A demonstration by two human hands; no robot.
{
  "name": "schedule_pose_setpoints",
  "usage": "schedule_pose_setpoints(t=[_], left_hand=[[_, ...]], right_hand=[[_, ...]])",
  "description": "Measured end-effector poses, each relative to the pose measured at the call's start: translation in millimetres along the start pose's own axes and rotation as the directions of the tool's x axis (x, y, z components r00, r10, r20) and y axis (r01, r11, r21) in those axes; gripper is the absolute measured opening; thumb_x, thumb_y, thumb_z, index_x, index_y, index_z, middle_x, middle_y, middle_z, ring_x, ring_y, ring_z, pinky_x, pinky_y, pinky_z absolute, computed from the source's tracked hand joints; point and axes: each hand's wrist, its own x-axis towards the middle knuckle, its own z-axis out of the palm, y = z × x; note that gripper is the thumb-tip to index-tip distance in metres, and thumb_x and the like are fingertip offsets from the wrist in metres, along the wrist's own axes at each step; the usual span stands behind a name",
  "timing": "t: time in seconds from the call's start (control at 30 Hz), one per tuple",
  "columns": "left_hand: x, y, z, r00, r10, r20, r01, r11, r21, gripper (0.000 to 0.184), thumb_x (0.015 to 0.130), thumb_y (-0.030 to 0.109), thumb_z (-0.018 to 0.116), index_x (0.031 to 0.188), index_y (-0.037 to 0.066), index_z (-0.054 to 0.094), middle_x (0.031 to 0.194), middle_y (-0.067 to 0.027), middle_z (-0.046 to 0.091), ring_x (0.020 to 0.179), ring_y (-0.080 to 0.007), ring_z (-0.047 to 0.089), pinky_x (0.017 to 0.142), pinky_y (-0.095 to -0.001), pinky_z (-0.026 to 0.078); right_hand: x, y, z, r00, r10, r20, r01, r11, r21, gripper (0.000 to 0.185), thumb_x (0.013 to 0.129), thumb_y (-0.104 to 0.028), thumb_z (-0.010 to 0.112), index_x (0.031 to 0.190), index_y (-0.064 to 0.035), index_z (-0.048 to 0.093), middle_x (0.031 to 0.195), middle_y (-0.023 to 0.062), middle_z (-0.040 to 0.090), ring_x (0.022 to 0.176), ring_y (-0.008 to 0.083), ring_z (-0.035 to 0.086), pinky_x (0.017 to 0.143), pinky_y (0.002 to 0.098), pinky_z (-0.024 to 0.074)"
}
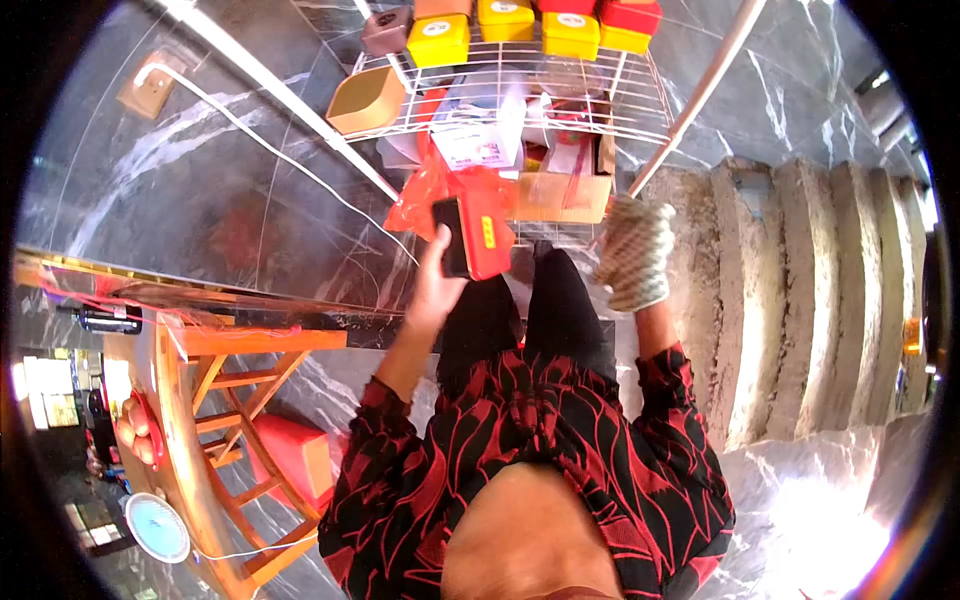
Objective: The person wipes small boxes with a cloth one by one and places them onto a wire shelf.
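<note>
My left hand (436, 282) is closed on a red box (485, 238) with a black side and a small yellow label, held up in front of the wire shelf. The thumb lies along the black side. A grey-and-beige patterned cloth (638, 255) covers most of my right hand (655, 312), which is held out to the right of my legs. Its fingers are largely hidden, and the cloth looks wrapped over them. Behind the red box hangs a crumpled red plastic bag (425, 195) at the shelf's lower level.
A white wire rack (500, 95) ahead carries yellow tins (440, 42), a tan container (366, 100) and a cardboard box (562, 197). Rough concrete steps (745, 300) rise at the right. Left are a wooden chair (240, 343), a red stool (290, 455) and a white cable (270, 150).
</note>
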Motion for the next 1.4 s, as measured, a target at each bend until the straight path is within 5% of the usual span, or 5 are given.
schedule_pose_setpoints(t=[0.13,0.23,0.53,0.77,1.4], left_hand=[[-15,-68,0,0.938,-0.337,0.082,0.347,0.915,-0.208,0.065,0.087,0.057,0.045,0.129,0.008,0.044,0.123,-0.0155,0.053,0.103,-0.0331,0.055,0.083,-0.0514,0.043],[-35,-92,5,0.872,0.365,0.326,-0.45,0.336,0.827,0.06,0.089,0.05,0.047,0.129,0.005,0.044,0.124,-0.0111,0.054,0.11,-0.0316,0.054,0.092,-0.0462,0.044],[-45,-90,-10,0.996,-0.055,-0.076,0.083,0.891,0.447,0.041,0.096,0.037,0.04,0.125,0.009,0.045,0.116,-0.0055,0.056,0.109,-0.0216,0.054,0.091,-0.0399,0.046],[-36,-68,56,0.942,0.304,0.143,-0.321,0.686,0.653,0.059,0.088,0.024,0.055,0.135,-0.002,0.03,0.127,-0.0108,0.042,0.117,-0.0185,0.043,0.099,-0.0323,0.033],[-47,-47,52,0.937,0.332,0.11,-0.292,0.571,0.768,0.045,0.092,0.024,0.053,0.129,0.001,0.041,0.111,-0.0072,0.053,0.101,-0.0146,0.051,0.088,-0.029,0.041]], right_hand=[[-37,-62,-12,0.729,-0.484,-0.484,-0.283,0.43,-0.857,0.017,0.084,-0.023,0.06,0.096,-0.0115,0.057,0.081,-0.0049,0.056,0.063,0.0057,0.055,0.046,0.019,0.0417],[-36,-101,-54,0.918,-0.212,-0.335,0.396,0.463,0.793,0.054,0.085,-0.048,0.048,0.119,-0.0057,0.051,0.122,0.0177,0.045,0.109,0.035,0.042,0.092,0.0478,0.0338],[-14,-96,-24,0.974,-0.227,0.003,0.007,0.042,0.999,0.05,0.096,-0.044,0.034,0.097,-0.0009,0.06,0.087,0.0221,0.06,0.087,0.0433,0.055,0.078,0.0457,0.0439],[-26,-110,-16,0.756,-0.453,0.473,-0.484,-0.873,-0.062,0.05,0.094,-0.05,0.042,0.108,-0.0045,0.057,0.095,0.0057,0.063,0.082,0.0152,0.059,0.074,0.0305,0.0499],[-47,-135,18,0.875,-0.288,0.39,-0.376,-0.911,0.172,0.035,0.092,-0.026,0.049,0.116,-0.0013,0.051,0.104,0.0116,0.061,0.091,0.0226,0.062,0.083,0.0354,0.0515]])
